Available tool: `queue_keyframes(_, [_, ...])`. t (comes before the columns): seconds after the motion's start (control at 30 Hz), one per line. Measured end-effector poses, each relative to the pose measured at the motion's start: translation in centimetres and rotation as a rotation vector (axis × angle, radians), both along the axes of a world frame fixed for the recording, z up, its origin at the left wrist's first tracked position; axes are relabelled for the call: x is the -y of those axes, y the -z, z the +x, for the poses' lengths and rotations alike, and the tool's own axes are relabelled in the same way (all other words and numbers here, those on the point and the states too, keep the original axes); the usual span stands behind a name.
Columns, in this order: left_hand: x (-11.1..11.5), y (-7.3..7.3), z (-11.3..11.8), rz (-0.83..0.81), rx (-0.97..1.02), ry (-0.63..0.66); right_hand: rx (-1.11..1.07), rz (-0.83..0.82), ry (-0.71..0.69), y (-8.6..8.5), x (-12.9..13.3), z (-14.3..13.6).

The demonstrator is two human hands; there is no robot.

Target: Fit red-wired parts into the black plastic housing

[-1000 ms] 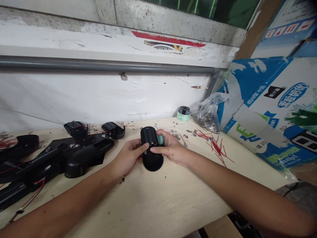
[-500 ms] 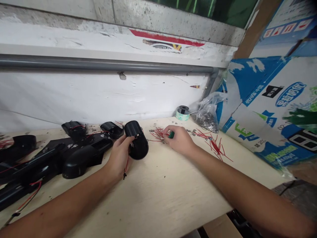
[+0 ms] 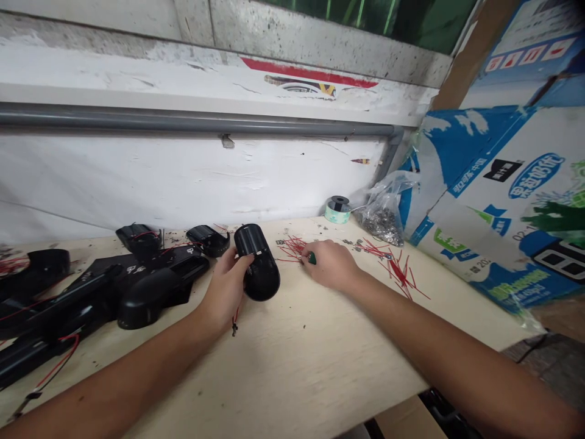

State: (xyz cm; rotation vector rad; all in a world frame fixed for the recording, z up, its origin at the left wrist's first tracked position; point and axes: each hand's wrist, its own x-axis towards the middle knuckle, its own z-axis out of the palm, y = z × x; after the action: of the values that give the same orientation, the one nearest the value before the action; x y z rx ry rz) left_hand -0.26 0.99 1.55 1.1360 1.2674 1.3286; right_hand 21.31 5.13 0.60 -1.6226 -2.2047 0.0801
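Left hand has its grip closed round a black plastic housing, held just above the worktop, thumb on its near side; a red wire end dangles below the palm. Right hand sits just right of the housing, fingers curled shut on a small green-handled tool, fingertips down among loose red wires and small metal bits. More red wires scattered further right of that hand. Left of the left hand: pile of black plastic shells. Beyond the right hand: solder spool, clear bag of metal parts, printed carton.
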Motion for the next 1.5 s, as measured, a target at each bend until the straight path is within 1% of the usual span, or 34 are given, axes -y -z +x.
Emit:
queue_keyframes(0.07, [0.0, 0.1, 0.2, -0.027, 0.024, 0.004, -0.045, 0.038, -0.012, -0.1, 0.1, 0.0])
queue_keyframes(0.13, [0.0, 0.3, 0.3, -0.014, 0.050, 0.039, -0.150, 0.095, -0.019, -0.3, 0.1, 0.0])
queue_keyframes(0.2, [-0.2, 0.7, 0.2, 0.043, 0.043, 0.096, -0.315, 0.130, -0.028, -0.4, 0.1, -0.1])
queue_keyframes(0.3, [-0.2, 1.1, 0.0, 0.108, -0.056, 0.159, -0.632, 0.102, -0.039, -0.4, 0.0, -0.4])
queue_keyframes(0.37, [-0.1, 1.1, 0.0, 0.088, -0.076, 0.180, -0.839, 0.027, -0.032, -0.4, -0.2, -0.6])
queue_keyframes(0.5, [0.4, 0.6, 0.3, -0.019, -0.030, 0.220, -1.188, -0.246, -0.043, -0.2, -0.6, -1.1])
queue_keyframes(0.57, [0.5, 0.4, 0.4, -0.031, -0.062, 0.230, -1.310, -0.332, -0.077, -0.1, -0.7, -1.3])
queue_keyframes(0.63, [0.4, 0.5, 0.4, -0.025, -0.093, 0.250, -1.375, -0.359, -0.099, -0.1, -0.5, -1.5])
queue_keyframes(0.77, [0.1, 0.9, 0.2, 0.010, -0.152, 0.271, -1.404, -0.393, -0.131, -0.2, -0.2, -1.6])
queue_keyframes(0.83, [0.0, 1.0, 0.2, 0.030, -0.174, 0.267, -1.332, -0.371, -0.114, -0.2, -0.2, -1.5])
queue_keyframes(1.0, [-0.2, 1.1, 0.3, 0.022, -0.179, 0.276, -0.921, -0.084, -0.018, 0.2, -0.5, -1.1])
queue_keyframes(1.07, [-0.1, 1.0, 0.3, 0.022, -0.180, 0.279, -0.861, -0.050, -0.002, 0.3, -0.7, -1.0])
queue_keyframes(1.13, [-0.1, 1.0, 0.2, 0.022, -0.187, 0.267, -0.867, -0.051, 0.000, 0.3, -0.8, -0.9])
queue_keyframes(1.2, [-0.1, 1.1, 0.2, 0.018, -0.198, 0.244, -0.913, -0.082, -0.030, 0.2, -0.7, -1.0])
queue_keyframes(1.3, [-0.3, 1.5, 0.1, 0.016, -0.205, 0.228, -1.000, -0.184, -0.107, 0.1, -0.2, -1.3])
queue_keyframes(1.33, [-0.4, 1.6, 0.0, 0.027, -0.218, 0.223, -1.007, -0.189, -0.136, 0.1, 0.1, -1.4])
queue_keyframes(1.4, [-0.6, 1.9, 0.0, 0.069, -0.259, 0.208, -0.959, -0.108, -0.200, -0.1, 0.8, -1.7])
queue_keyframes(1.5, [-0.7, 1.9, 0.0, 0.142, -0.254, 0.210, -0.756, 0.103, -0.329, -0.3, 1.9, -2.0])
